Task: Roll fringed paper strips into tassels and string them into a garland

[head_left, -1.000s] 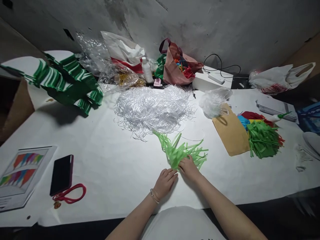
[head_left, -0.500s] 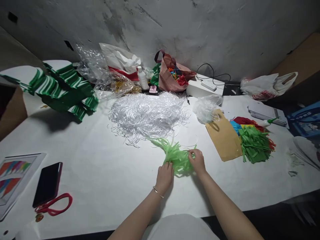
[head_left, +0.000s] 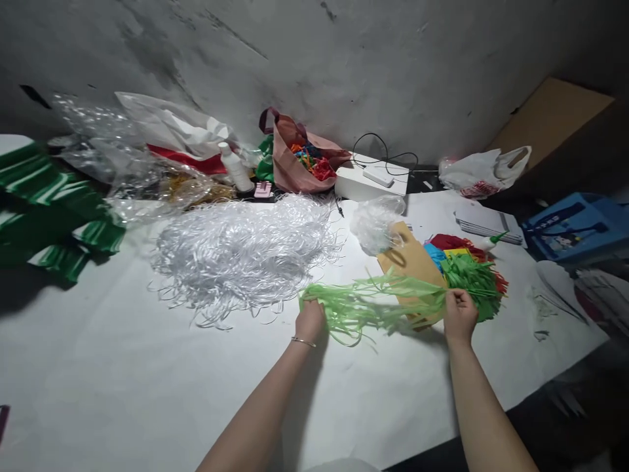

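A bundle of light green tissue-paper strips (head_left: 373,305) stretches between my two hands, its loose ends hanging toward the table. My left hand (head_left: 310,321) is closed on one end, just in front of a heap of shiny white shredded strands (head_left: 240,252). At the other end, my right hand (head_left: 460,314) pinches the strips beside a pile of darker green fringed paper (head_left: 472,278). Beneath the stretched strips lies a brown paper sheet or envelope (head_left: 413,255), partly covered by them.
Along the wall stand a white bottle (head_left: 236,169), a pink-brown bag (head_left: 295,160) of coloured shreds and a white box (head_left: 368,183). A crumpled clear plastic bag (head_left: 376,223) sits behind the brown paper. Green-and-white folded pieces (head_left: 54,210) occupy the left, and a blue box (head_left: 580,226) the right.
My hands have moved apart, the right one far to the right, drawing the bunched green strips out into a long span. The view has shifted to the right.
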Demonstrator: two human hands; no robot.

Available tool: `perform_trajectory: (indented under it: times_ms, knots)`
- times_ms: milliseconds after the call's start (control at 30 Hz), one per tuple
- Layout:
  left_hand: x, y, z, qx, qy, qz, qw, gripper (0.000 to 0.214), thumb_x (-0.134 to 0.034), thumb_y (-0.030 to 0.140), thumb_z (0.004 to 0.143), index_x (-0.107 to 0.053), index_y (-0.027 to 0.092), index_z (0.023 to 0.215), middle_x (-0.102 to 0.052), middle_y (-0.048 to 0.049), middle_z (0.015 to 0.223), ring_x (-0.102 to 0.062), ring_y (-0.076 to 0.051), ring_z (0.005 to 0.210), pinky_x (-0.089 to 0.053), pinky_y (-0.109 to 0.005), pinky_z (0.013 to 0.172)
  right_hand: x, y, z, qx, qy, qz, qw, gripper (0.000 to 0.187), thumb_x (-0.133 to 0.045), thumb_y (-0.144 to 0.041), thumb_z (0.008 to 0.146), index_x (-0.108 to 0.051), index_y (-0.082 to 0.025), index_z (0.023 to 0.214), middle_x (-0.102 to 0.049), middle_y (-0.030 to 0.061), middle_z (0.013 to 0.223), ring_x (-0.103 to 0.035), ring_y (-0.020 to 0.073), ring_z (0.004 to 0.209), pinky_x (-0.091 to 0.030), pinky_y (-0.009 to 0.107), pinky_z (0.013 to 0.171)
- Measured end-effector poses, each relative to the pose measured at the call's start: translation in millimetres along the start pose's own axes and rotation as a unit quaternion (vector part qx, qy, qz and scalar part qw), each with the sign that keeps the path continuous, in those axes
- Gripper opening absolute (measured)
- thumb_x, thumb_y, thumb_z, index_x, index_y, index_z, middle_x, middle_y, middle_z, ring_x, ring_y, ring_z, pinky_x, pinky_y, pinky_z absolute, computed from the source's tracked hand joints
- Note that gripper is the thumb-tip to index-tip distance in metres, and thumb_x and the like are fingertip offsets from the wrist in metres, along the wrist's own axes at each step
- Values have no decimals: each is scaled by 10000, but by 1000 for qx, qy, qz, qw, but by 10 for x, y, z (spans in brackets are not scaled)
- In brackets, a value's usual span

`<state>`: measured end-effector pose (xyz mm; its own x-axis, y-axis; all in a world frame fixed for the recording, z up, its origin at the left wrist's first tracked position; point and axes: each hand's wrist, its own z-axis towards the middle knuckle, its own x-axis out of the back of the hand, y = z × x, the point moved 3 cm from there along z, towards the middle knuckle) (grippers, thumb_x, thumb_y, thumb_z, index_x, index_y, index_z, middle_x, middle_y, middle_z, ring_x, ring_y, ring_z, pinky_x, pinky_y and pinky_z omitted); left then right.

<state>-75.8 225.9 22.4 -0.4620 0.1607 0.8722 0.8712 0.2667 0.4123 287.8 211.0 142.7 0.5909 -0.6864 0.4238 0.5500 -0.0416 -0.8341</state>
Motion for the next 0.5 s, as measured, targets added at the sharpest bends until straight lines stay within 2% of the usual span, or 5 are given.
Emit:
perform_trajectory:
  times_ms: [167,233,333,433,500]
  knots:
    - [283,13,104,-49,16,-55,997,287,-397,243,973,-611,133,1130,-634,-157,1202,-652,-248,1015,-522,-376,839,438,-89,84,39,-19,-31,999,187,-523,-357,814,-572,-181,772,-622,20,658,-570,159,569,-453,260,545]
    - [385,51,-43,-92,12,-82,992,317,-368,262,969,-629,145,1106,-674,-141,1139,-687,-234,911,-536,-353,802,506,-194,-8,68,-70,-45,994,168,-530,-334,830,-604,-185,802,-681,50,738,-620,180,639,-482,278,591]
    - [476,226,-457,-165,-3,-119,979,339,-405,349,963,-595,175,1183,-682,-101,1136,-690,-180,740,-563,-331,745,476,-386,-281,116,-167,-58,977,106,-569,-290,809,-634,-209,787,-733,63,852,-673,207,755,-517,301,671]
    - [553,593,-962,-332,15,-134,934,486,-504,341,932,-427,211,1393,-518,-143,1401,-640,-243,1059,-544,-395,892,343,-592,-701,228,-295,-89,924,127,-528,-188,816,-649,-215,842,-739,73,954,-682,222,866,-531,336,784]
    - [583,864,-1269,-497,27,-92,863,569,-540,253,914,-355,261,1452,-442,-128,1477,-450,-311,1321,-404,-535,1064,259,-677,-1036,327,-373,-126,859,185,-496,-129,805,-646,-195,890,-727,100,945,-670,239,890,-532,368,818]
